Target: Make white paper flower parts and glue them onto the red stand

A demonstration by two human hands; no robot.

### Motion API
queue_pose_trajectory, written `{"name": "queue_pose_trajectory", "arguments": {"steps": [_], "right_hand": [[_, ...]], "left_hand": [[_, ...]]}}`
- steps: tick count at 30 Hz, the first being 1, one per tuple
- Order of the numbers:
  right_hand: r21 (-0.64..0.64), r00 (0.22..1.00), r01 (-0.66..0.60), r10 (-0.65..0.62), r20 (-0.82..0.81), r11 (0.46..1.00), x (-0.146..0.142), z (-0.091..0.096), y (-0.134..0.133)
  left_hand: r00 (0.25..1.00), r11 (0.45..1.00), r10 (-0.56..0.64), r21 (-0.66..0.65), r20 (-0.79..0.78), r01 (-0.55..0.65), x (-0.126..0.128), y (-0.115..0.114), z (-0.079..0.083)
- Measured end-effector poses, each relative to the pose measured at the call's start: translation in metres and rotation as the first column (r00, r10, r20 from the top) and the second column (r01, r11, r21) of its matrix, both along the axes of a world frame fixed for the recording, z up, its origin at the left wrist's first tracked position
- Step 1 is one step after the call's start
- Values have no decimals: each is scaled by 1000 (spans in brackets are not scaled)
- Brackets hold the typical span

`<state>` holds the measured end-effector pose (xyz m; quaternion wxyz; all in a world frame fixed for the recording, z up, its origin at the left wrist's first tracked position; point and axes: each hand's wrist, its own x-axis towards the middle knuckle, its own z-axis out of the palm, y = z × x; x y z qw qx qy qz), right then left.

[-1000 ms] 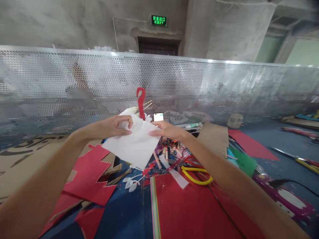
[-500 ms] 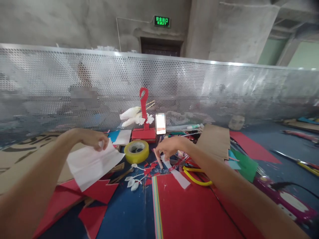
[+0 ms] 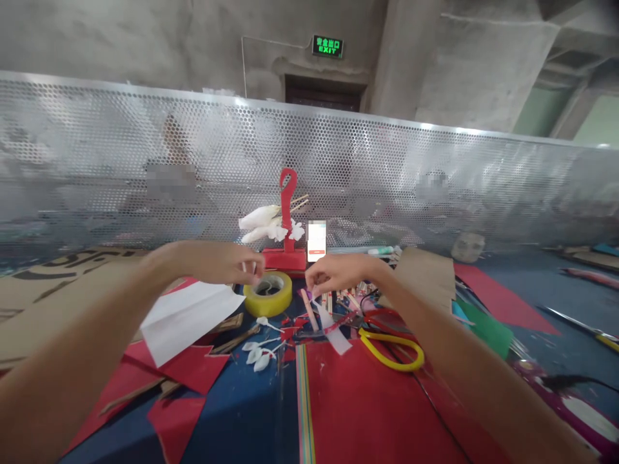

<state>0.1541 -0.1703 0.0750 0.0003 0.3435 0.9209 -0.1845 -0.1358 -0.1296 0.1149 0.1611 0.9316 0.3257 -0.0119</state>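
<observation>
My left hand is above the yellow tape roll, its fingers bent and apart, with nothing seen in them. Just below that wrist a creased white paper sheet lies over red paper scraps. My right hand is closed, with thumb and fingers pinching the top of a narrow white paper strip. The strip hangs toward a stack of red paper. White paper buds on thin stems lie in front of the tape roll.
A red stand with white paper flowers is at the back, beside a lit phone. Yellow-handled scissors lie under my right forearm. A purple glue gun is at the right. A perforated metal screen borders the table.
My left hand has let go of the white sheet and moved right to the tape roll. My right hand stays near the same spot with the strip, which has shifted slightly left.
</observation>
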Motion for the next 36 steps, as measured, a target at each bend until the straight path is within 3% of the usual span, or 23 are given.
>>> {"name": "queue_pose_trajectory", "arguments": {"steps": [3, 6, 11, 15, 21, 24, 28, 31, 36], "right_hand": [[1, 985, 13, -12, -173, 1000, 8, 15, -8], [-10, 963, 78, -78, -258, 997, 19, 25, -15], [-58, 945, 161, -171, -278, 985, 38, 30, -17], [-92, 953, 194, -210, -219, 977, 47, 30, -14], [-168, 974, 223, -213, 77, 960, 49, 35, -17], [-197, 974, 220, -203, 103, 955, 47, 33, -17], [-293, 969, 113, -170, -177, 949, 35, 18, -11], [-367, 891, 23, -185, -415, 930, 20, 2, -3], [-363, 825, -36, -178, -537, 931, 1, -14, 5]], "left_hand": [[985, 965, -165, -198, 43, 170, 32, -16, -14], [959, 900, -246, -334, 141, 280, 59, -22, -38], [910, 879, -131, -378, 394, 290, 87, -20, -79], [838, 847, 1, -446, 546, 290, 99, -18, -96], [846, 843, 100, -496, 524, 207, 98, -18, -92], [861, 843, 115, -507, 496, 180, 94, -17, -85], [879, 854, 64, -482, 473, 197, 87, -16, -74], [888, 873, 29, -444, 459, 201, 80, -15, -64], [933, 893, -11, -416, 359, 170, 65, -9, -53]]}}
